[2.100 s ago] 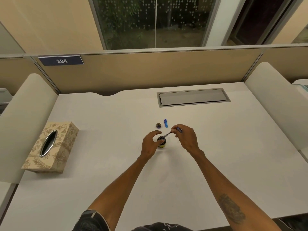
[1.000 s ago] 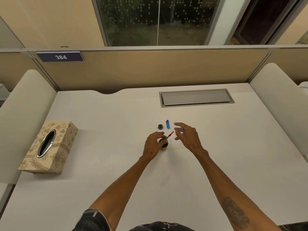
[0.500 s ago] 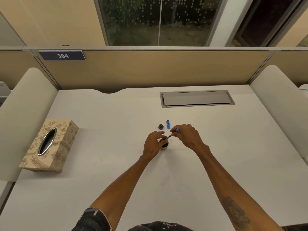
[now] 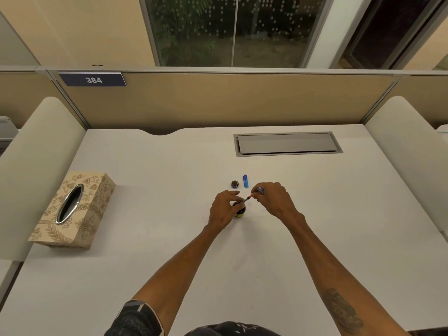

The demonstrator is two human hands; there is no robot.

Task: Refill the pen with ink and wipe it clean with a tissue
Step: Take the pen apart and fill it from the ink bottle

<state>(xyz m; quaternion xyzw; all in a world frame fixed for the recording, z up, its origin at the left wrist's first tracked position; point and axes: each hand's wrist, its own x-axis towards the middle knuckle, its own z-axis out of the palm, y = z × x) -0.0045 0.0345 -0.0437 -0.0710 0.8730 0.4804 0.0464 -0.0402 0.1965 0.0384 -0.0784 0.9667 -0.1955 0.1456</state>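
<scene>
We have one head-worn wide-angle view; we look forward and down across the plain white table [image 4: 145, 263] toward the tan fabric partition [image 4: 230, 100]; forearms reach out from beneath us.

Office workstation: white surface [image 4: 169, 238] enclosed by tan partition panels [image 4: 218, 100], numbered plate "384" [image 4: 93, 80], recessed cable-access hatch [image 4: 287, 143], window [image 4: 232, 30] behind.

We see a white worktop [image 4: 145, 251] with a grey cable hatch [image 4: 287, 143] set near its far edge; behind, a tan partition [image 4: 230, 100] bears a plate [image 4: 93, 80] reading 384.
</scene>
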